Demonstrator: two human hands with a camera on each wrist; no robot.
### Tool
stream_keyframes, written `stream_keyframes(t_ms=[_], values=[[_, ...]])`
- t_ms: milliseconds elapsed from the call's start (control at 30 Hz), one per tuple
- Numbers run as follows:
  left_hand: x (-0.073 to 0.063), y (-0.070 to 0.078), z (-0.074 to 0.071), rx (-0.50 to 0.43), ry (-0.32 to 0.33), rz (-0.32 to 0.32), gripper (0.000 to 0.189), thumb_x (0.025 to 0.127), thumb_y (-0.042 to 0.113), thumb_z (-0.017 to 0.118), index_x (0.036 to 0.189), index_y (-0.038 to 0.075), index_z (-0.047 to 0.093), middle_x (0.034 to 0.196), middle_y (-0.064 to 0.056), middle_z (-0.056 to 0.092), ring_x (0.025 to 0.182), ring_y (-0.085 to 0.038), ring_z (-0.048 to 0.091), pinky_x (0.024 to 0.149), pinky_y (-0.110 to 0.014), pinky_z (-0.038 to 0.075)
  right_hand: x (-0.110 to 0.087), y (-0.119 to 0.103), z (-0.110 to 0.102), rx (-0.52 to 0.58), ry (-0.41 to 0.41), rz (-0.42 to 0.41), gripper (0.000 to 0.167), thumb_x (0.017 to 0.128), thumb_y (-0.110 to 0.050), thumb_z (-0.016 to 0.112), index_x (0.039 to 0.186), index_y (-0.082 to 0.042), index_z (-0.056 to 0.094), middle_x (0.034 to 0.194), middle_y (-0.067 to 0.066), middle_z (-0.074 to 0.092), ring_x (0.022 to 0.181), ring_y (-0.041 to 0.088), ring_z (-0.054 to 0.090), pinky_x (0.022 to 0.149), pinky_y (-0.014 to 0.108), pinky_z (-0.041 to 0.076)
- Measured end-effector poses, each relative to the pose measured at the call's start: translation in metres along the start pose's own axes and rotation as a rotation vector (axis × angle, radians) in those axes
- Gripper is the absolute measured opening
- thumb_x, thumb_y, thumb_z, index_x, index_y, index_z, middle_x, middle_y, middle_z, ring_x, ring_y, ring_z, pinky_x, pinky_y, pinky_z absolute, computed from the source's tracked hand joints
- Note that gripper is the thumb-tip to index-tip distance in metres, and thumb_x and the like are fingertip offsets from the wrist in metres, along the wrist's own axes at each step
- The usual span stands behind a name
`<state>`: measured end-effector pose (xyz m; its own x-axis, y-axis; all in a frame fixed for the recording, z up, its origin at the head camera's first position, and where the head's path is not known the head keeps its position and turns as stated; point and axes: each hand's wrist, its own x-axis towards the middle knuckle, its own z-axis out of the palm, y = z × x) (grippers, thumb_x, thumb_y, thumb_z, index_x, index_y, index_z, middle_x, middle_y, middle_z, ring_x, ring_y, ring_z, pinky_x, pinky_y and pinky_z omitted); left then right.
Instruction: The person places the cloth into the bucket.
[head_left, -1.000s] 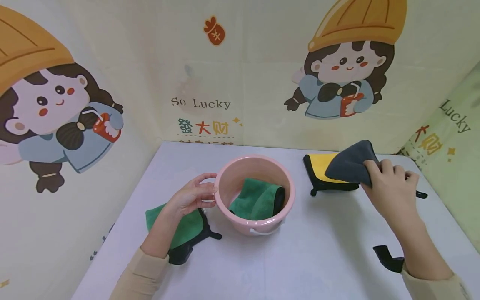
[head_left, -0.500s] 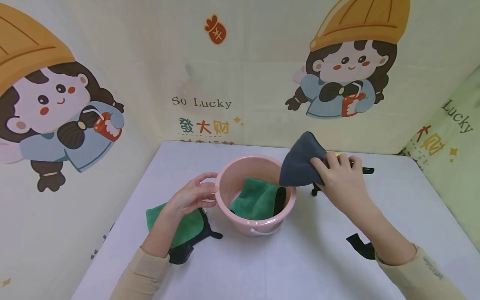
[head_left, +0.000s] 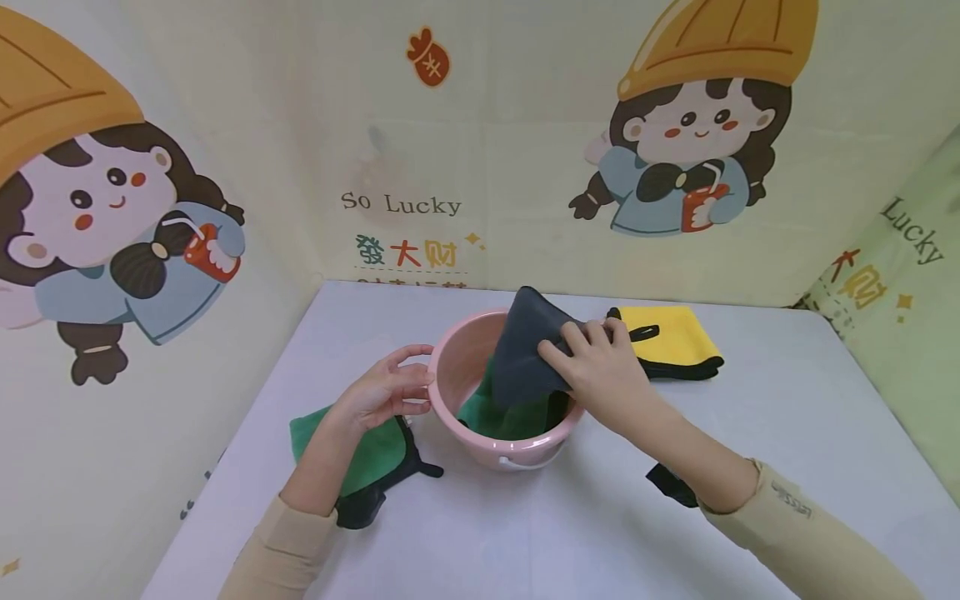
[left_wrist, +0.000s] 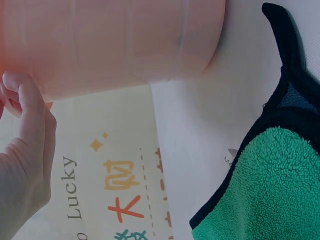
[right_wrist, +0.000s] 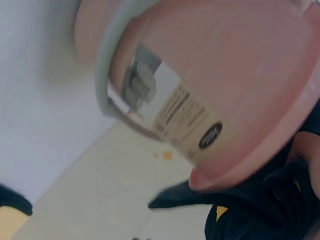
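Note:
A pink bucket (head_left: pixel 487 454) stands mid-table with a folded green cloth (head_left: pixel 517 425) inside. My left hand (head_left: pixel 386 387) holds the bucket's left rim with its fingertips; in the left wrist view the bent fingers (left_wrist: pixel 32 107) meet the pink wall. Over the right side of the opening, my right hand (head_left: pixel 600 371) grips a folded dark grey cloth (head_left: pixel 525 350), its lower part hanging inside and hiding some of the green one. A black loop (head_left: pixel 645 333) sticks out past that hand. The right wrist view shows dark fabric (right_wrist: pixel 250 220) beside the bucket rim (right_wrist: pixel 270 155).
Left of the bucket, partly beneath my left forearm, lies another green cloth (head_left: pixel 375 458) with black edging and a loop. A yellow cloth (head_left: pixel 675 333) edged in black lies at the back right. The bucket's pale handle (head_left: pixel 528 462) hangs down at its front.
My right hand has carried the dark grey cloth leftward from above the yellow cloth to the bucket's opening, and lowered it. The left hand has stayed at the rim.

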<state>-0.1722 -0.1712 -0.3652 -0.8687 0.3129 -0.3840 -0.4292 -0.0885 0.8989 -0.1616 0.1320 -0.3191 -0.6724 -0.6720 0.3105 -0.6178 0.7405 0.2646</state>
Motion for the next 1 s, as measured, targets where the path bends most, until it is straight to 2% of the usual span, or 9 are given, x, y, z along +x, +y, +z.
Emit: stream_keyframes(t_ms=[267, 433, 700, 1000], values=[[-0.001, 0.0, 0.0, -0.019, 0.005, -0.004, 0.055, 0.087, 0.011, 0.06, 0.135, 0.012, 0.033, 0.1, -0.006, 0.061, 0.074, -0.019, 0.063, 0.07, -0.034, 0.055, 0.017, -0.017, 0.005, 0.002, -0.028, -0.104, 0.051, 0.07, -0.025, 0.079, 0.111, -0.023, 0.05, 0.103, 0.01, 0.05, 0.095, 0.032, 0.048, 0.087, 0.054, 0.038], [-0.001, 0.001, 0.001, -0.014, 0.002, 0.001, 0.057, 0.087, 0.011, 0.06, 0.136, 0.01, 0.031, 0.098, -0.004, 0.061, 0.074, -0.019, 0.063, 0.07, -0.034, 0.055, 0.027, -0.025, 0.011, 0.027, -0.071, -0.162, 0.043, 0.076, -0.022, 0.074, 0.113, -0.025, 0.052, 0.104, 0.008, 0.052, 0.096, 0.03, 0.049, 0.09, 0.055, 0.037], [-0.001, -0.001, -0.001, -0.015, 0.003, -0.003, 0.056, 0.086, 0.012, 0.062, 0.135, 0.013, 0.033, 0.1, -0.005, 0.061, 0.074, -0.02, 0.063, 0.074, -0.037, 0.054, 0.041, -0.033, 0.022, 0.049, -0.144, -0.188, 0.044, 0.077, -0.029, 0.073, 0.116, -0.027, 0.054, 0.109, 0.007, 0.055, 0.1, 0.029, 0.051, 0.094, 0.054, 0.035], [0.001, -0.001, 0.0, -0.008, -0.007, 0.006, 0.057, 0.088, 0.011, 0.059, 0.137, 0.01, 0.031, 0.1, -0.006, 0.06, 0.074, -0.02, 0.063, 0.068, -0.032, 0.055, 0.048, -0.038, 0.036, 0.073, -0.221, -0.213, 0.045, 0.079, -0.035, 0.069, 0.12, -0.028, 0.053, 0.114, 0.007, 0.056, 0.104, 0.029, 0.049, 0.092, 0.053, 0.038]])
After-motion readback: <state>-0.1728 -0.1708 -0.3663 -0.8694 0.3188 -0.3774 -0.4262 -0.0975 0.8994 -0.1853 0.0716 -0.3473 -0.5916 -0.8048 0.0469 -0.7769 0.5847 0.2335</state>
